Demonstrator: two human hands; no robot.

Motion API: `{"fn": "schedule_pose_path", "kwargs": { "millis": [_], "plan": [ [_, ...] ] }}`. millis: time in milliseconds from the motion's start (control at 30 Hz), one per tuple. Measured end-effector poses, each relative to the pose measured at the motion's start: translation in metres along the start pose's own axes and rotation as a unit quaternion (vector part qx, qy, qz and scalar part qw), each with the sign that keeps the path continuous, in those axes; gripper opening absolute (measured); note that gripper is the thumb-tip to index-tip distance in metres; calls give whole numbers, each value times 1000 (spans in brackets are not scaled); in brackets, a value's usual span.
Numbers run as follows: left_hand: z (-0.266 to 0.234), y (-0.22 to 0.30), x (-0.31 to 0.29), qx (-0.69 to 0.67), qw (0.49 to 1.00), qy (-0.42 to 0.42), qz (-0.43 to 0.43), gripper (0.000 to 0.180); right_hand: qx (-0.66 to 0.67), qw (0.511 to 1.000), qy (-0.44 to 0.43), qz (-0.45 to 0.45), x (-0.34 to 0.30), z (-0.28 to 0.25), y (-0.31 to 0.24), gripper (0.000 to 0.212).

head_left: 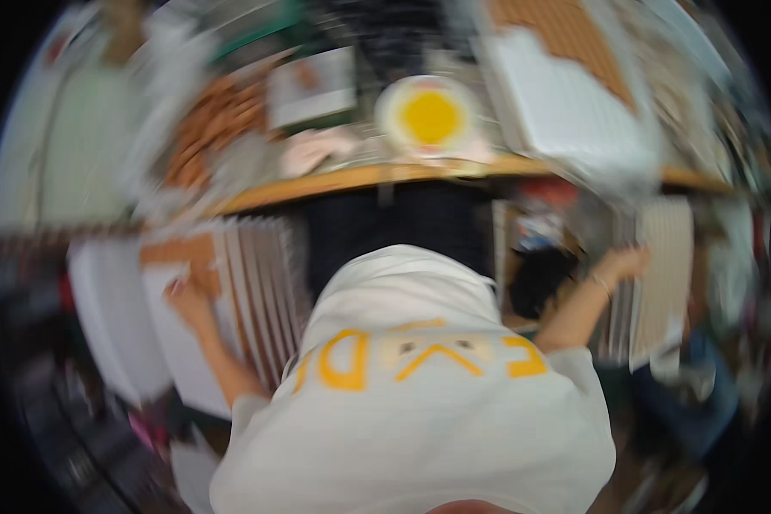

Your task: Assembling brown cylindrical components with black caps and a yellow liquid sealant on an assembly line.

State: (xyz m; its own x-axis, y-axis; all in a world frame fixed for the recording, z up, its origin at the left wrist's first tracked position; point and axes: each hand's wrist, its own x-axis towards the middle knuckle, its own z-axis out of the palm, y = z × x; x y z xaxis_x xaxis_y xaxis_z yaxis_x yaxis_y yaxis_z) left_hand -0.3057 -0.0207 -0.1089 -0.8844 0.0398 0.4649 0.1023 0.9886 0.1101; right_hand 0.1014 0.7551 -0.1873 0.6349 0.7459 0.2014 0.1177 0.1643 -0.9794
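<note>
Motion blurs the whole picture. My left hand (192, 303) is low on the left, over a white tray (199, 368) at the end of a row of stacked trays. Next to its fingers lies a brown strip-like patch (178, 249). On the other side, my right hand (624, 262) reaches out to the edge of a stack of pale trays (665, 274). Its fingers look bent there, but the smear hides whether they grip a tray. Whether the left fingers hold anything is also unclear.
Ahead runs a wooden table edge (317, 183). On the table are a heap of brown pieces (218, 120), a white box (314, 86), a round white dish with a yellow centre (428, 118) and a white tray with brown rows (574, 111). A black item (540, 278) lies near my right forearm.
</note>
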Motion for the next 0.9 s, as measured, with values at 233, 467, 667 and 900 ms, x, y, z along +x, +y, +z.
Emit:
{"fn": "schedule_pose_path", "kwargs": {
  "millis": [233, 467, 667, 900],
  "plan": [
    [-19, 109, -25, -326, 919, 72, -209, 40, 105, 987, -98, 72, -100, 19, -42, 22],
    [-21, 134, -10, -494, 785, 228, -298, 44, 125, 981, -133, 62, -127, 29, -73, 21],
    [-29, 122, -8, -485, 809, 195, -269, 33, 182, 956, -217, -82, -170, 31, -151, 19],
    [-50, 84, 44, -325, 939, 20, -113, 16, 151, 621, -714, -287, -327, 36, -252, 17]
  ]
}}
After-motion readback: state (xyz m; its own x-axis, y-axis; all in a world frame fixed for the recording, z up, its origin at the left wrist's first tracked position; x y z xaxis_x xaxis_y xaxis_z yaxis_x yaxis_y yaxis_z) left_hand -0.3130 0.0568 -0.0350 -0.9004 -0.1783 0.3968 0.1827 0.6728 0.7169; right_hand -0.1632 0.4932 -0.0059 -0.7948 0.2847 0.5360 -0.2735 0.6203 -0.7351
